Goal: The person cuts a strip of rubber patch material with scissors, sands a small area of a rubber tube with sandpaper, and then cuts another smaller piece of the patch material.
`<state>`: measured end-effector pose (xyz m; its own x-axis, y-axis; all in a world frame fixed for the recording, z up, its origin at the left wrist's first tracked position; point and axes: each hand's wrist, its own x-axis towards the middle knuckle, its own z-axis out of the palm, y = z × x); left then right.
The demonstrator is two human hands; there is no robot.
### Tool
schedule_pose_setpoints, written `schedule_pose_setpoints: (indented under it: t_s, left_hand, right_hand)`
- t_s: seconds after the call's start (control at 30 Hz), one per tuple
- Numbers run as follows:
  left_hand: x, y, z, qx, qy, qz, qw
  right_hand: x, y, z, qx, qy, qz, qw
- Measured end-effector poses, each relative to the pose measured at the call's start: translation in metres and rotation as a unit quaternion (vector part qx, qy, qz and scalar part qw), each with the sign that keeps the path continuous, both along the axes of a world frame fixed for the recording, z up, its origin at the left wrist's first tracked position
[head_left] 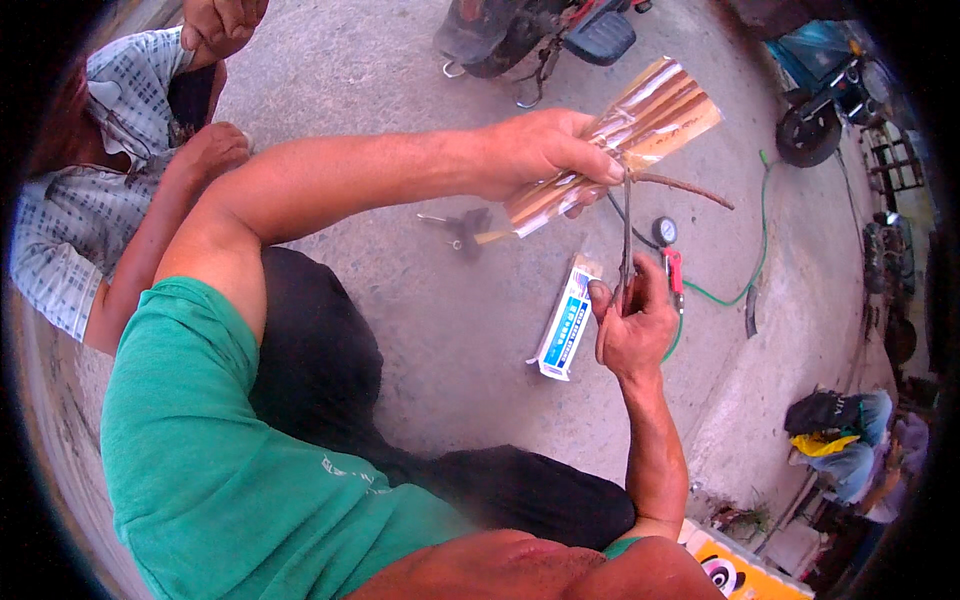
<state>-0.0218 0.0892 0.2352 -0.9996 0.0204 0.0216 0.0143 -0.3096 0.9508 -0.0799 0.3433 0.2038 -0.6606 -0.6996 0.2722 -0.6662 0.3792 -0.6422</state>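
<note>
My left hand grips a clear plastic pack of brown strips, thumb on top. One brown strip sticks out to the right from beside the thumb. In my right hand is a pair of dark scissors, its blades pointing up to the strip just by my left thumb. The blades look close together at the strip; whether they have cut into it I cannot tell. Below the pack, a long white and blue box lies on the ground, left of my right hand.
A red-handled tyre inflator with a gauge and green hose lies right of the box. A small dark tool is left of it. Motorbikes stand beyond. Someone in a checked shirt sits at the left.
</note>
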Motion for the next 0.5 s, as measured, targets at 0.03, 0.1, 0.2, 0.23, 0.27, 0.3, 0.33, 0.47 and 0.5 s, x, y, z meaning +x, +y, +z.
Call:
schedule_pose_setpoints:
  t_s: [0.03,0.1,0.2,0.23,0.27,0.3,0.33,0.47,0.5]
  left_hand:
    - [0.0004,-0.0001,-0.0002,0.003,-0.001,-0.001,1.000]
    - [0.0005,-0.0004,-0.0010,0.010,-0.002,-0.005,1.000]
    - [0.0030,0.0010,0.0016,0.025,0.003,-0.018,1.000]
    - [0.0041,0.0006,0.0017,0.018,0.004,-0.018,1.000]
    - [0.0052,-0.0001,0.0018,0.010,0.006,-0.017,1.000]
    - [0.0054,-0.0010,0.0020,0.003,0.009,-0.016,1.000]
    - [0.0054,-0.0018,0.0017,0.010,0.011,-0.014,1.000]
    - [0.0076,-0.0013,0.0028,0.026,0.011,-0.024,0.999]
    - [0.0091,-0.0009,0.0032,0.026,0.008,-0.030,0.999]
  right_hand:
    - [-0.0002,0.0007,-0.0010,0.000,0.002,-0.003,1.000]
    - [0.0003,0.0039,-0.0019,-0.006,0.015,-0.001,1.000]
    - [-0.0008,0.0072,-0.0054,-0.020,0.028,0.006,0.999]
    - [-0.0004,0.0077,-0.0063,-0.026,0.030,0.010,0.999]
    - [0.0009,0.0083,-0.0058,-0.029,0.037,0.012,0.999]
    - [0.0018,0.0088,-0.0045,-0.032,0.045,0.014,0.998]
    - [0.0024,0.0089,-0.0038,-0.036,0.053,0.016,0.998]
    - [0.0030,0.0089,-0.0055,-0.035,0.053,0.016,0.998]
    - [0.0038,0.0088,-0.0048,-0.034,0.050,0.016,0.998]
